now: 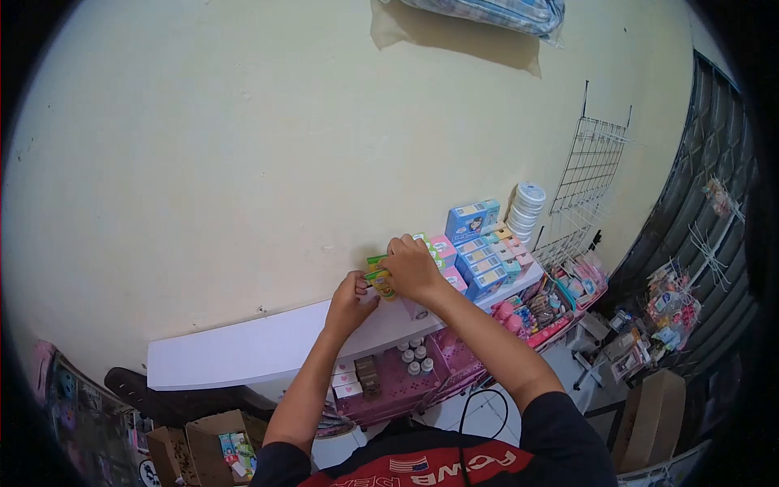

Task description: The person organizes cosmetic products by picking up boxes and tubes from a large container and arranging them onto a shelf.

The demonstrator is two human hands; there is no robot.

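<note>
- Reaching out over a white shelf [243,353], both hands meet by the cream wall [203,162].
- The left hand [350,302] has its grip shut on the low end of a small green and yellow box [378,280].
- The right hand [414,268] lies over the top of that same small green and yellow box, with its fingers curled down on it, so its grip is clamped on it too.
- The small green and yellow box sits at the back of the white shelf, close to the wall, at the left end of a row of boxes.
- Just right of the right hand stand pink boxes [445,250], touching each other.
- Next come blue boxes [480,264] in a stack, with one more blue box on top.
- A pile of round white tubs [527,209] stands behind the blue boxes, near the wall.
- A wire rack [592,166] hangs on the wall to the right.
- Under the white shelf is a pink basket [398,390] with small white bottles [415,357] and little boxes in it.
- More bright packs [560,300] lie in a pink tray to the right of the shelf.
- A brown carton [215,442] sits on the floor at the lower left, with small packs inside.
- Another brown carton stands at the lower right.
- The person wears a dark shirt [454,467] with red on it.
</note>
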